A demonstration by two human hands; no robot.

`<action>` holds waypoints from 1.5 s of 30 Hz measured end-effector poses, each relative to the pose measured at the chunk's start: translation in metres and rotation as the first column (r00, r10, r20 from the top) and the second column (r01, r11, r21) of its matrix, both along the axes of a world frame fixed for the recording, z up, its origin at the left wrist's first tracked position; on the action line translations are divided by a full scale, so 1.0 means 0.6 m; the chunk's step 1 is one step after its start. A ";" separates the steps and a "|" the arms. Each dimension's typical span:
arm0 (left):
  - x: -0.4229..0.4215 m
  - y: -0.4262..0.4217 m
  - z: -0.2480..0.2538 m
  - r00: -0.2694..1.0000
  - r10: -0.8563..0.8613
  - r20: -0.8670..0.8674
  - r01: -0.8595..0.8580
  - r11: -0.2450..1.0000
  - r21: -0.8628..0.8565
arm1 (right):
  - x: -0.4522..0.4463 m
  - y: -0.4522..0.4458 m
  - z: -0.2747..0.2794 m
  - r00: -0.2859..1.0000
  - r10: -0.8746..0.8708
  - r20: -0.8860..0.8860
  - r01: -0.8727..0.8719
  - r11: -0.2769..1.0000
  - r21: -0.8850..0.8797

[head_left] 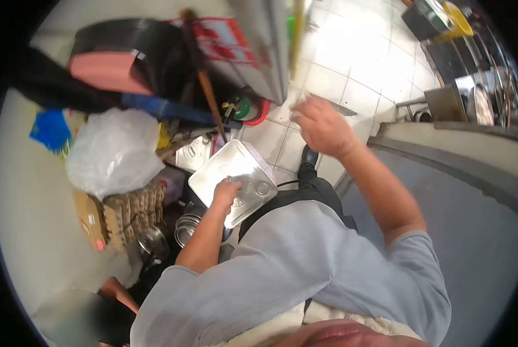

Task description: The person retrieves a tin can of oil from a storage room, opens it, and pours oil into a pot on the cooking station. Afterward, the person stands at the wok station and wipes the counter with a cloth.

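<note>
My left hand is closed on the top handle of a rectangular metal tin, held beside my left leg. The tin's shiny top has embossed lettering and a round cap. My right hand is out in front over the tiled floor, its fingers loosely bent and apart, slightly blurred, with nothing visible in them. A thin grey strip shows just past it; whether it lies on the floor I cannot tell.
A second metal tin, a bulging plastic bag, stacked egg trays and metal pots crowd the left. A green cylinder stands ahead near a wooden pole. Another person's arm is at lower left. Right is a grey counter.
</note>
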State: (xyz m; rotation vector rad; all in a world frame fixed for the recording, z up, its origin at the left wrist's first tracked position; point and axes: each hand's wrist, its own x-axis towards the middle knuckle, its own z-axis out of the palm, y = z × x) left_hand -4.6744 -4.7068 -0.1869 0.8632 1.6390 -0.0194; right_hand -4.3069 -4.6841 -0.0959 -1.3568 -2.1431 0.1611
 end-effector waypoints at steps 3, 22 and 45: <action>0.078 0.005 -0.014 0.991 -0.131 -0.021 0.131 0.991 -0.023 | 0.087 -0.185 -0.162 0.873 -0.486 -0.039 0.315 0.624 -0.715; 0.850 0.180 -0.101 0.790 -0.587 0.175 0.605 0.793 -0.072 | 0.379 -0.497 -0.299 0.142 -0.965 0.219 0.301 -0.169 -0.939; 1.832 0.468 -0.330 0.602 -0.798 0.030 0.798 0.601 -0.040 | 0.550 -0.468 -0.450 0.228 -0.937 0.265 -0.028 -0.278 -0.960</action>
